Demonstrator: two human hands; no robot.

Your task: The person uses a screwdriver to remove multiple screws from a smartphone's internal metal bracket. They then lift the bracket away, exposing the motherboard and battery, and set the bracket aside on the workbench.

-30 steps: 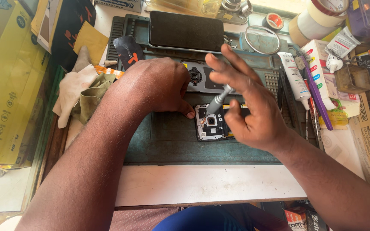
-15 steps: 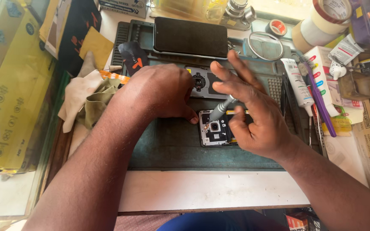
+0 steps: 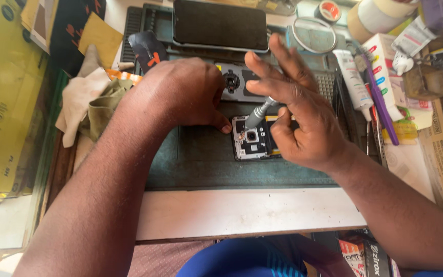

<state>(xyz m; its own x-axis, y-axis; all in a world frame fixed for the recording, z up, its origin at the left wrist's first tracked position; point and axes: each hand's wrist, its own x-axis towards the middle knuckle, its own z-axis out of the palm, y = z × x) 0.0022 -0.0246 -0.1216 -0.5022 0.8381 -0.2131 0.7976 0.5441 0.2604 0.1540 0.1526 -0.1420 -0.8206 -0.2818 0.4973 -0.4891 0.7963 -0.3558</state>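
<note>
now right hand higher over opened phone

Beyond the grip, a dark phone lies screen-up, a magnifying glass just right of it. Further right sit a white tube and purple brush. Left of the grip, crumpled cloths bunch beside yellow cardboard.

Two hands and two phones on a cluttered worktop.
One opened phone at centre, one intact phone at top, one screwdriver, one magnifying glass, two cloths at left.
</note>
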